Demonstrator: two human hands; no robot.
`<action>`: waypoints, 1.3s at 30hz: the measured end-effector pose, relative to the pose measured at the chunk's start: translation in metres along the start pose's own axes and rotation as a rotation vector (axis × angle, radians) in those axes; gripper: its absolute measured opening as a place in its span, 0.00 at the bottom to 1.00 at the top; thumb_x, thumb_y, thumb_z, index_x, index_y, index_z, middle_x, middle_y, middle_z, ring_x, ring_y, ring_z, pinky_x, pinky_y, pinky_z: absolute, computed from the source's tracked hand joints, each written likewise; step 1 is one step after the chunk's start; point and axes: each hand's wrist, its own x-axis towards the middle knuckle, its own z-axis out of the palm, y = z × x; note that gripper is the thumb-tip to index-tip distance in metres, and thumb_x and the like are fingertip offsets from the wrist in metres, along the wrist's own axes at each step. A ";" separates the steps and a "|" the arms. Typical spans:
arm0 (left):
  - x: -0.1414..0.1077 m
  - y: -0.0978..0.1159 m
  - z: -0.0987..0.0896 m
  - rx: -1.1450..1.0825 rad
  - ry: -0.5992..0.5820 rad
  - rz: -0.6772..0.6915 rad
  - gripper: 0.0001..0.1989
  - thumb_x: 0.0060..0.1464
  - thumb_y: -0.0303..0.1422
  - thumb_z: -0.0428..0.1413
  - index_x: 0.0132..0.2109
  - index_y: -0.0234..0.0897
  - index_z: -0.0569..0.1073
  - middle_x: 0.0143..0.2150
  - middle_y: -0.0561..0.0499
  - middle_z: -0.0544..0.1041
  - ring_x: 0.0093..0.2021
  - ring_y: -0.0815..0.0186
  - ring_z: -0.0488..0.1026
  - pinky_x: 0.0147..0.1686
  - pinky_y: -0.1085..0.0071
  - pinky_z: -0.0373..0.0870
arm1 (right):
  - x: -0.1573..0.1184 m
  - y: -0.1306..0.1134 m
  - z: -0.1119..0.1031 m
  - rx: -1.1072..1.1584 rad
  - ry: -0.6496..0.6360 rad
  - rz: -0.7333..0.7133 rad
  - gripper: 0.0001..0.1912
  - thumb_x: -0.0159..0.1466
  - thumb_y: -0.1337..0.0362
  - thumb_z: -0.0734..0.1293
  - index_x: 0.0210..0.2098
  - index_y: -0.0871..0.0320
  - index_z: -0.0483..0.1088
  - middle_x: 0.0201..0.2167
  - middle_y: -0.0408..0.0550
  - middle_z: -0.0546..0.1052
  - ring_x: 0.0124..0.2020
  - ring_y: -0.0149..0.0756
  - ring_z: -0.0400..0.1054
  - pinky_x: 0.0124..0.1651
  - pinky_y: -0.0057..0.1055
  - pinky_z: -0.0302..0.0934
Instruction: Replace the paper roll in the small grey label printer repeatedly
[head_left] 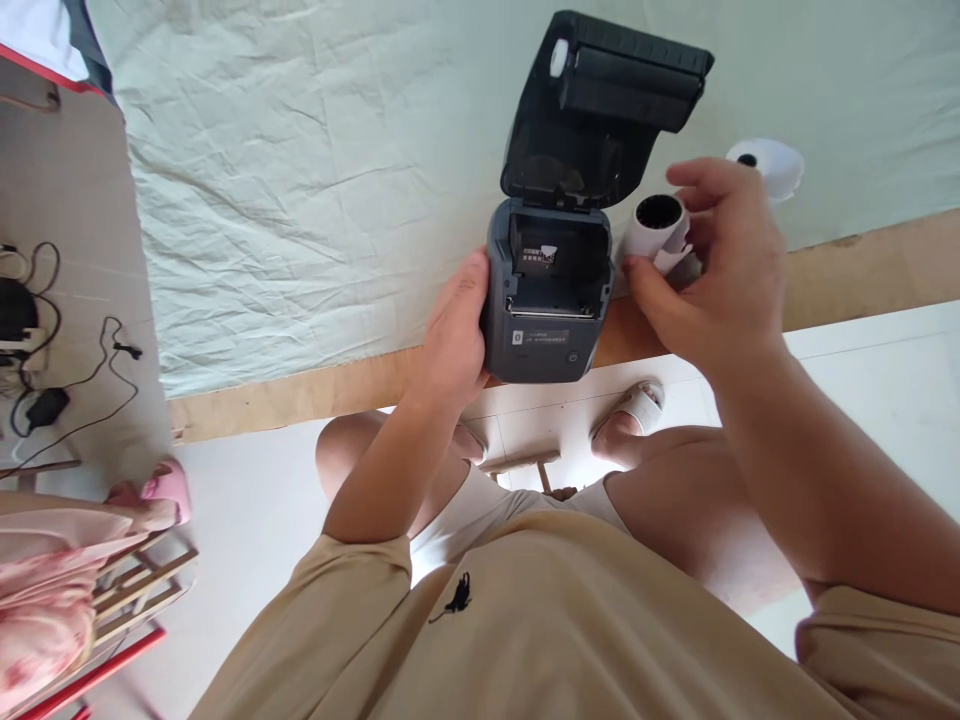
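Observation:
A dark grey portable label printer (555, 345) is held near the table's front edge, its black lid (577, 150) swung up and back. Inside its bay a small printed sticker shows, and no roll sits there. My left hand (456, 335) is closed around the printer's left side. Just right of the printer, my right hand (720, 270) grips a white paper roll (646, 240) with a black core, thumb on the near side and fingers behind. The roll's loose paper edge looks torn. Beyond that hand lies a white oval piece (780, 168) with a dark spot, partly covered by the fingers.
A pale green cloth (300, 200) covers the table, with a bare wooden edge (300, 405) in front. At left are black cables with an adapter (46, 410), a pink slipper (169, 490) and a wooden rack (142, 590) beside pink fabric.

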 end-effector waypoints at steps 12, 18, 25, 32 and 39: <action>-0.005 0.000 -0.007 0.050 -0.225 0.041 0.13 0.62 0.47 0.57 0.45 0.44 0.75 0.35 0.50 0.83 0.38 0.58 0.84 0.26 0.69 0.71 | -0.002 -0.053 0.003 0.070 0.097 -0.154 0.12 0.66 0.60 0.68 0.49 0.48 0.71 0.47 0.47 0.82 0.48 0.42 0.79 0.50 0.43 0.73; 0.001 0.000 -0.015 0.040 -0.308 0.039 0.22 0.57 0.53 0.64 0.48 0.42 0.74 0.41 0.48 0.84 0.49 0.52 0.84 0.39 0.64 0.79 | 0.009 -0.047 0.015 -0.128 0.081 -0.241 0.06 0.66 0.67 0.68 0.41 0.50 0.73 0.47 0.44 0.84 0.49 0.42 0.81 0.49 0.43 0.73; 0.013 -0.004 -0.031 0.049 -0.482 0.097 0.23 0.62 0.50 0.61 0.56 0.39 0.73 0.45 0.49 0.83 0.46 0.57 0.84 0.38 0.65 0.82 | 0.013 -0.036 0.020 -0.063 0.180 -0.526 0.09 0.61 0.74 0.69 0.36 0.54 0.71 0.42 0.39 0.84 0.40 0.37 0.80 0.40 0.38 0.67; 0.028 -0.015 -0.040 0.102 -0.528 0.137 0.24 0.59 0.54 0.62 0.54 0.45 0.72 0.43 0.51 0.84 0.40 0.60 0.82 0.35 0.63 0.81 | -0.004 -0.044 0.022 0.020 0.078 -0.609 0.06 0.65 0.63 0.70 0.38 0.50 0.68 0.39 0.35 0.82 0.43 0.35 0.78 0.43 0.38 0.62; 0.037 -0.023 -0.044 0.216 -0.491 0.273 0.33 0.47 0.49 0.71 0.57 0.44 0.73 0.45 0.51 0.82 0.43 0.59 0.82 0.40 0.63 0.83 | 0.003 -0.026 0.019 0.153 0.236 -0.585 0.07 0.66 0.60 0.67 0.43 0.52 0.68 0.36 0.43 0.77 0.38 0.37 0.73 0.40 0.39 0.64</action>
